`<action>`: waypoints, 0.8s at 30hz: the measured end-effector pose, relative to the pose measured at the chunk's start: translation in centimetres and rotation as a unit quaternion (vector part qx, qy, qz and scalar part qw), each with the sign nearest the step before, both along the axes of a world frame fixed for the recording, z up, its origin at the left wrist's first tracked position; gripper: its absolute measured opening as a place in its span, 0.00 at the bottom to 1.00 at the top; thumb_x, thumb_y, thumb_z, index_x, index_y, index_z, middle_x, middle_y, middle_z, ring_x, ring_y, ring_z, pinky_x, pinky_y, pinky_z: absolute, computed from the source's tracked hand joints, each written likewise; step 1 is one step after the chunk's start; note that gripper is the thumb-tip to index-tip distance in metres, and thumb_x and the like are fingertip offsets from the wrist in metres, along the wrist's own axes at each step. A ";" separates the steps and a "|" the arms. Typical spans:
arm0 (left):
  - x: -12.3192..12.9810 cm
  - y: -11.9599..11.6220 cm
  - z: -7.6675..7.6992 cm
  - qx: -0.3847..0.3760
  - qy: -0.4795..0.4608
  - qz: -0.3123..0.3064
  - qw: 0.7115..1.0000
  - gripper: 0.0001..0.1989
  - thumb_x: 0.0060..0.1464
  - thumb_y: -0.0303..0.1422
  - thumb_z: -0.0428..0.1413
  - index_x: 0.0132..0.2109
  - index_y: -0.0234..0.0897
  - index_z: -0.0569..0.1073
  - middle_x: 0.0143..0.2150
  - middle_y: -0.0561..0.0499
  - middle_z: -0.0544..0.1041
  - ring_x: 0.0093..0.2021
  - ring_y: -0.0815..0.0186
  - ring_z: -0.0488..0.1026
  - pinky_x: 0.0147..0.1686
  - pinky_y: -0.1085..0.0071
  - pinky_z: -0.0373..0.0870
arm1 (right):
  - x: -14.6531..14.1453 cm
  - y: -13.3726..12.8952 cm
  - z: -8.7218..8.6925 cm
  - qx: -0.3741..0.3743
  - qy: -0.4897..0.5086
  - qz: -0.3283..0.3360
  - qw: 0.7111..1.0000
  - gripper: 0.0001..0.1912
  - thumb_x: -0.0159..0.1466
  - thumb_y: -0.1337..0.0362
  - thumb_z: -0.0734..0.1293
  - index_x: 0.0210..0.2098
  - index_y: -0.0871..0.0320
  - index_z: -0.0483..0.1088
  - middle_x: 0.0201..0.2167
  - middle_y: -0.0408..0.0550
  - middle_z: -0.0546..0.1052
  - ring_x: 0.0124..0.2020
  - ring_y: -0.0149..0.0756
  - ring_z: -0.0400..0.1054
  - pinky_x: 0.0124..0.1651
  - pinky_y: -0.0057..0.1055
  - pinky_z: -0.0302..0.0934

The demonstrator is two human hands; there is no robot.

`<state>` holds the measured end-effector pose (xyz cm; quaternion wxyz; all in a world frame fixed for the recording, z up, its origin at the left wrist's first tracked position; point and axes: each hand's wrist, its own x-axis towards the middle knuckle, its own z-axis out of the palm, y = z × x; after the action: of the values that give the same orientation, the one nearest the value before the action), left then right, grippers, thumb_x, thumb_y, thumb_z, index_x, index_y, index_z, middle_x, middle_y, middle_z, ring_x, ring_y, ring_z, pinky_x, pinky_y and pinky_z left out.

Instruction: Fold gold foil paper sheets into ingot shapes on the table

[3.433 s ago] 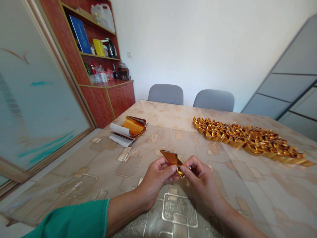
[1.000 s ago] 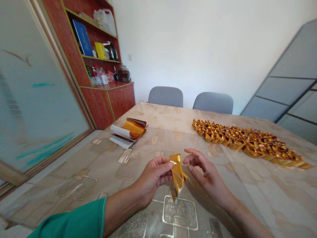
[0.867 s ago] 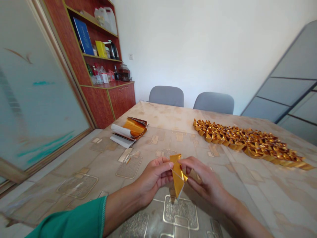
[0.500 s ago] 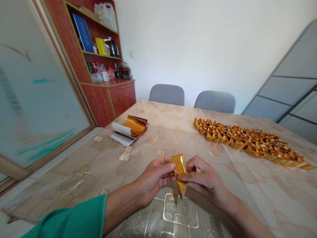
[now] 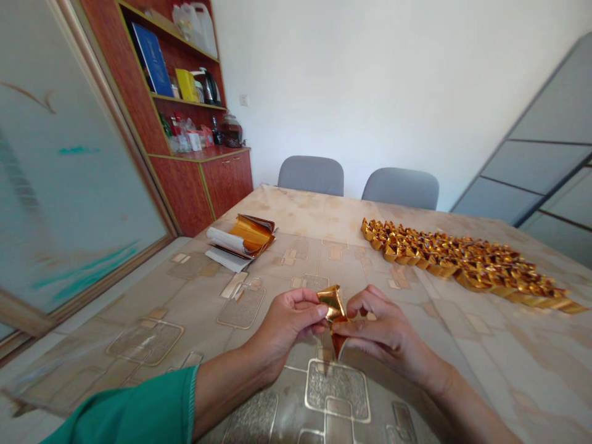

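Observation:
Between my two hands, a little above the table, is a partly folded piece of gold foil paper [image 5: 331,301]. My left hand [image 5: 289,324] pinches its left edge between thumb and fingers. On the other side, my right hand [image 5: 386,330] grips it near the middle, thumb and fingertips pressed together. A pointed lower end of the foil hangs below my right fingertips. Part of the paper is hidden behind the fingers of both hands.
A loose stack of gold and white paper sheets [image 5: 243,240] lies at the left of the patterned table [image 5: 185,394]. Rows of folded gold foil pieces [image 5: 462,262] stand at the right. Two grey chairs [image 5: 311,174] are behind the table, and a wooden cabinet [image 5: 185,185] is at back left.
The foil paper has tilted in my fingers, and its pointed lower end has drawn up and looks darker. Both hands keep nearly the same place and grip.

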<state>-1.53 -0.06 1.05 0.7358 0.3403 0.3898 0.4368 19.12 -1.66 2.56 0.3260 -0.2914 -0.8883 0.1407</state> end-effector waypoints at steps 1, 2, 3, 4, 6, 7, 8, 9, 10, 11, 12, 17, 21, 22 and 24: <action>0.0 -0.1 0.0 0.002 -0.004 0.000 1.000 0.19 0.36 0.33 0.72 0.33 0.32 0.72 0.26 0.53 0.78 0.26 0.73 0.73 0.28 0.78 0.70 | -0.2 0.0 -0.1 -0.026 0.031 -0.006 0.999 0.10 0.68 0.59 0.67 0.46 0.47 0.77 0.35 0.46 0.70 0.37 0.37 0.64 0.39 0.34 0.59; 0.1 -0.2 0.1 0.004 -0.008 0.000 1.000 0.19 0.36 0.33 0.72 0.33 0.33 0.71 0.26 0.53 0.78 0.26 0.73 0.73 0.28 0.79 0.70 | -0.5 -0.1 -0.3 -0.055 0.071 -0.017 0.996 0.08 0.67 0.58 0.67 0.43 0.48 0.78 0.34 0.45 0.69 0.37 0.37 0.65 0.38 0.34 0.59; 0.1 -0.3 0.1 0.004 -0.014 0.001 1.000 0.19 0.37 0.33 0.72 0.32 0.33 0.71 0.26 0.54 0.78 0.26 0.73 0.73 0.27 0.79 0.70 | -0.9 -0.2 -0.4 -0.088 0.114 -0.035 0.989 0.08 0.67 0.58 0.67 0.40 0.49 0.78 0.33 0.45 0.69 0.36 0.36 0.65 0.38 0.34 0.59; 0.1 -0.4 0.2 0.005 -0.020 0.003 1.000 0.19 0.37 0.34 0.72 0.32 0.33 0.71 0.26 0.54 0.78 0.26 0.73 0.73 0.27 0.79 0.70 | -1.2 -0.4 -0.6 -0.117 0.157 -0.056 0.979 0.07 0.66 0.58 0.68 0.36 0.50 0.78 0.32 0.44 0.69 0.35 0.35 0.65 0.37 0.33 0.59; 0.2 -0.6 0.2 0.006 -0.033 0.009 0.999 0.19 0.38 0.34 0.72 0.32 0.34 0.71 0.26 0.55 0.78 0.26 0.74 0.73 0.28 0.80 0.70 | -2.0 -0.6 -0.8 -0.158 0.217 -0.098 0.958 0.07 0.65 0.60 0.69 0.31 0.52 0.75 0.30 0.42 0.68 0.33 0.34 0.65 0.36 0.32 0.58; 0.2 -0.7 0.2 0.008 -0.038 0.011 0.999 0.19 0.38 0.33 0.72 0.33 0.34 0.71 0.27 0.55 0.78 0.26 0.74 0.73 0.28 0.80 0.70 | -2.3 -0.7 -0.9 -0.170 0.235 -0.113 0.950 0.07 0.65 0.61 0.69 0.30 0.53 0.74 0.30 0.42 0.68 0.33 0.34 0.65 0.36 0.32 0.57; 0.3 -0.8 0.2 0.009 -0.042 0.013 0.999 0.18 0.39 0.33 0.72 0.33 0.34 0.71 0.27 0.55 0.78 0.26 0.75 0.74 0.28 0.80 0.70 | -2.6 -0.7 -0.9 -0.178 0.247 -0.125 0.944 0.08 0.65 0.61 0.68 0.29 0.54 0.73 0.30 0.42 0.69 0.33 0.34 0.65 0.36 0.32 0.57; 0.3 -0.8 0.2 0.010 -0.046 0.013 0.999 0.18 0.39 0.33 0.72 0.33 0.34 0.71 0.28 0.54 0.79 0.27 0.75 0.74 0.29 0.80 0.70 | -2.8 -0.8 -1.0 -0.182 0.255 -0.133 0.940 0.08 0.65 0.61 0.68 0.28 0.54 0.72 0.30 0.42 0.69 0.33 0.34 0.64 0.36 0.32 0.57; 0.4 -0.9 0.2 0.011 -0.049 0.012 0.999 0.18 0.39 0.33 0.72 0.33 0.34 0.72 0.29 0.54 0.79 0.28 0.74 0.74 0.29 0.80 0.71 | -3.0 -0.8 -1.0 -0.184 0.261 -0.139 0.937 0.09 0.65 0.61 0.68 0.28 0.54 0.71 0.30 0.42 0.69 0.33 0.34 0.64 0.36 0.32 0.57; 0.4 -1.0 0.2 0.014 -0.053 0.011 0.998 0.17 0.39 0.33 0.72 0.33 0.33 0.72 0.29 0.54 0.79 0.28 0.74 0.74 0.30 0.80 0.71 | -3.1 -0.8 -1.1 -0.184 0.265 -0.145 0.936 0.09 0.65 0.61 0.67 0.28 0.54 0.70 0.30 0.42 0.69 0.33 0.34 0.64 0.35 0.32 0.57; 0.5 -1.1 0.2 0.016 -0.056 0.011 0.998 0.17 0.39 0.32 0.72 0.33 0.33 0.72 0.30 0.53 0.79 0.28 0.74 0.75 0.30 0.80 0.71 | -3.2 -0.8 -1.1 -0.181 0.268 -0.149 0.934 0.10 0.65 0.61 0.67 0.28 0.54 0.70 0.29 0.42 0.69 0.32 0.34 0.64 0.35 0.32 0.57; 0.4 -0.9 0.1 -0.001 -0.062 0.022 0.998 0.17 0.39 0.32 0.72 0.33 0.33 0.72 0.28 0.53 0.79 0.28 0.74 0.75 0.32 0.78 0.73 | -2.7 -0.8 -0.7 -0.138 0.242 -0.103 0.955 0.04 0.64 0.62 0.69 0.32 0.53 0.72 0.34 0.44 0.70 0.37 0.36 0.66 0.38 0.33 0.60; -0.1 -0.4 0.5 -0.004 -0.050 0.032 0.998 0.18 0.38 0.32 0.72 0.32 0.33 0.72 0.28 0.54 0.78 0.27 0.74 0.75 0.31 0.78 0.74 | -1.3 -0.5 0.0 -0.012 0.088 -0.054 0.995 0.10 0.66 0.69 0.67 0.44 0.50 0.75 0.40 0.47 0.70 0.43 0.38 0.65 0.43 0.35 0.61; -0.2 -0.3 0.6 0.002 -0.044 0.034 0.998 0.18 0.38 0.32 0.72 0.32 0.33 0.72 0.27 0.54 0.78 0.26 0.74 0.74 0.30 0.79 0.73 | -1.0 -0.5 0.1 0.021 0.064 -0.058 0.996 0.11 0.66 0.71 0.66 0.44 0.50 0.75 0.40 0.47 0.70 0.43 0.38 0.65 0.42 0.35 0.61; -0.3 -0.2 0.7 0.017 -0.035 0.033 0.999 0.18 0.38 0.32 0.72 0.32 0.33 0.72 0.27 0.54 0.78 0.25 0.75 0.74 0.29 0.79 0.73 | -0.6 -0.3 0.1 0.068 0.032 -0.071 0.995 0.11 0.66 0.73 0.65 0.43 0.52 0.75 0.39 0.47 0.70 0.41 0.38 0.64 0.41 0.34 0.61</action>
<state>-1.87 -0.24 1.77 0.7282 0.3241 0.3676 0.4792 18.47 -1.99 2.67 0.3828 -0.3262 -0.8618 0.0655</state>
